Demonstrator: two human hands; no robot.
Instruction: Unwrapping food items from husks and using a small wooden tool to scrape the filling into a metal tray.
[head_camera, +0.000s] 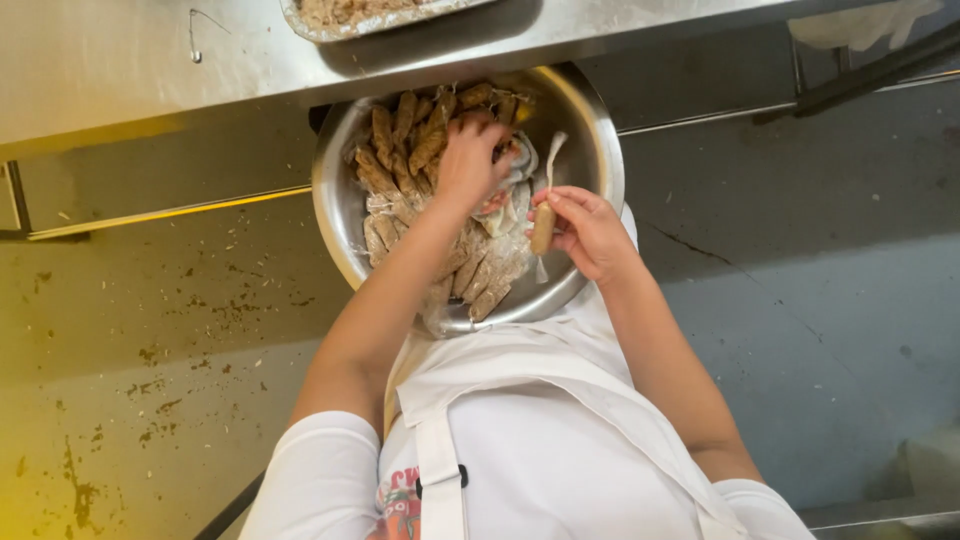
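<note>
left hand (470, 160) grips wrappers in the steel bowl (590, 120); right hand (585, 230) pinches a tan sausage (542, 230).

A small tan sausage-shaped roll (542, 229) stands nearly upright over the right inner side of the round steel bowl (598, 150), a strip of pale wrapping (553, 150) trailing up from its top. Many breaded brown rolls (400, 150) lie piled across the bowl's left and lower parts.
</note>
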